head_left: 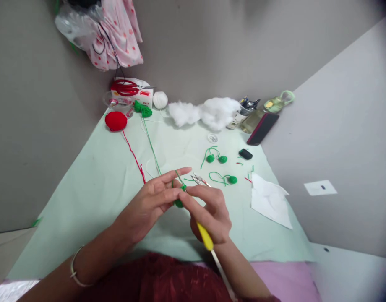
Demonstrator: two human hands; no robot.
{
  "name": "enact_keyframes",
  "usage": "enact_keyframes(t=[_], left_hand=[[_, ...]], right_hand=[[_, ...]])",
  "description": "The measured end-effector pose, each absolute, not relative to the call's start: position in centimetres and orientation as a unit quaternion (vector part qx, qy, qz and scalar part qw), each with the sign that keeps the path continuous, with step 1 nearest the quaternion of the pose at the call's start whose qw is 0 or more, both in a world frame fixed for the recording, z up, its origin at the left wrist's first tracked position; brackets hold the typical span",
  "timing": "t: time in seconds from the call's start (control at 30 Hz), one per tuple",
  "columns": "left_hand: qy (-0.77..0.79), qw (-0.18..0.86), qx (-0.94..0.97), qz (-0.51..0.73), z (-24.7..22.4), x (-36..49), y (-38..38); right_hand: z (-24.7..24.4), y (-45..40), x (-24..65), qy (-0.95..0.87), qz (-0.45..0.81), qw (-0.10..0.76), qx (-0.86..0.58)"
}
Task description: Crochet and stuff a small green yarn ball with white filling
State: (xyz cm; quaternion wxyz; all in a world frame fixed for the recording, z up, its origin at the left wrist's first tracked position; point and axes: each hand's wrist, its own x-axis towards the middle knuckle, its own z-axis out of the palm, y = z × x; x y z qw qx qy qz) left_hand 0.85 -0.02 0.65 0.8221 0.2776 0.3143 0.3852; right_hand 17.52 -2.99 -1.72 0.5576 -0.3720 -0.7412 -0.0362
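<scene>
My left hand (pixel 155 195) pinches a small green crochet piece (pixel 178 203) between thumb and fingers, with green yarn (pixel 152 149) looped over its raised index finger. That yarn runs back to a green skein (pixel 143 110). In my right hand (pixel 212 209) is a crochet hook (pixel 205 237) with a yellow grip, its tip end meeting the green piece at the fingertips. Both hands are close together above the table, and the fingers partly cover the piece. Just beyond them lies a pair of small scissors (pixel 199 179).
Small green crocheted balls (pixel 222 159) with yarn tails lie right of centre. Red yarn (pixel 116 121), a white yarn ball (pixel 160 100), red-handled scissors (pixel 125 88) and white stuffing (pixel 218 113) line the back. A phone (pixel 262 128) leans at the right, above white paper (pixel 270 199).
</scene>
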Motion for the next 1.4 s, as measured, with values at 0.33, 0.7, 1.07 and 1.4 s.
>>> enact_keyframes(t=[0.33, 0.7, 1.07, 1.4], left_hand=[[0.323, 0.775, 0.355, 0.41, 1.0, 0.2, 0.8], [0.408, 0.644, 0.468, 0.447, 1.1, 0.4, 0.2], [0.283, 0.852, 0.251, 0.361, 0.9, 1.5, 0.4], [0.292, 0.809, 0.331, 0.388, 0.7, 1.0, 0.1]], right_hand=[[0.1, -2.6, 17.2, -0.525, 0.335, 0.675, -0.396], [0.2, -2.7, 17.2, -0.544, 0.326, 0.668, -0.39], [-1.2, -3.0, 17.3, -0.707, 0.046, 0.591, -0.385], [0.2, -2.3, 16.9, -0.521, 0.374, 0.668, -0.378]])
